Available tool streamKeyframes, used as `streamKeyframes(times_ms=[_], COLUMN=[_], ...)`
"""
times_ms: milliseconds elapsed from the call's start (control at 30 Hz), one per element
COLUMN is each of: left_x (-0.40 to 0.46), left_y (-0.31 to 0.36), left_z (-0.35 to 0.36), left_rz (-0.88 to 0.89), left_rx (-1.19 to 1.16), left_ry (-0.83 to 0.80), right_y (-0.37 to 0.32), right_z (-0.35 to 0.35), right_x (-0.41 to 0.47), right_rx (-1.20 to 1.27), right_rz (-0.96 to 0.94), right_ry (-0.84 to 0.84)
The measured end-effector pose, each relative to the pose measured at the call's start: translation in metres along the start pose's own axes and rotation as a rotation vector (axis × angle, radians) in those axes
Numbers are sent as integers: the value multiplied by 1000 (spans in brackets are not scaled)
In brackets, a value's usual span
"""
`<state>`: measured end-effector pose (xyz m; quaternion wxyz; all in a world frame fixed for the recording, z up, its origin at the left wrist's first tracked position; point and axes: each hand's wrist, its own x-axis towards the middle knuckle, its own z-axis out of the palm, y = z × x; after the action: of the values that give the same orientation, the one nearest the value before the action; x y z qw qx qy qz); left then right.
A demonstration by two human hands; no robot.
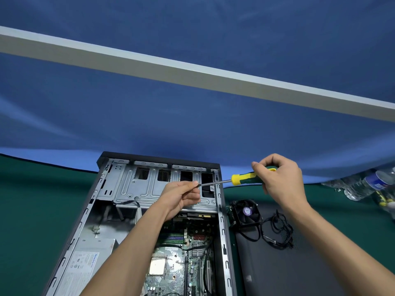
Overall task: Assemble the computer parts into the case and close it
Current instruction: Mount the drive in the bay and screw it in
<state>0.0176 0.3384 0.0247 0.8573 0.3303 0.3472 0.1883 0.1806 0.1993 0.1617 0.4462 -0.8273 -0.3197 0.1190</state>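
An open black computer case (222,212) lies flat on the green table, its motherboard (181,253) and bare CPU exposed. A grey power supply (85,261) sits at the case's lower left and a metal drive cage (136,184) spans its far end. My right hand (280,178) grips the yellow-green handle of a screwdriver (245,178), held level above the case's far right corner. My left hand (183,193) pinches the tip of its shaft over the drive cage.
A black cooler fan (248,212) with a coiled black cable (275,229) rests on a dark side panel (288,263) to the right of the case. Plastic water bottles (367,184) lie at the far right. A blue cloth backdrop rises behind the table.
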Motion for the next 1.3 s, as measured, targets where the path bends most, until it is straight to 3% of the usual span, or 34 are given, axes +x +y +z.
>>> streamKeyframes(times_ms=[100,267,467,600,767,1067,1300], left_x=[0,-3,-5,-10,-14,-25,-32], left_y=[0,1,-11,-13,-16,-21,-43], left_z=[5,6,36,50,61,51,33], left_rz=[-2,4,-72,-104,-50,-113,-166], left_rx=[11,-218,-560,-653,-622,-547,-321], left_ry=[36,105,138,153,280,281,587], right_y=[0,-5,-5,3,10,13,14], right_z=[0,5,-2,-6,-1,1,-2], right_x=[2,0,-4,-9,-17,-31,-29], right_rx=[-59,16,107,115,132,143,-64], right_rz=[49,170,136,111,103,75,6], right_ry=[-14,-169,-109,-64,-46,-43,-41])
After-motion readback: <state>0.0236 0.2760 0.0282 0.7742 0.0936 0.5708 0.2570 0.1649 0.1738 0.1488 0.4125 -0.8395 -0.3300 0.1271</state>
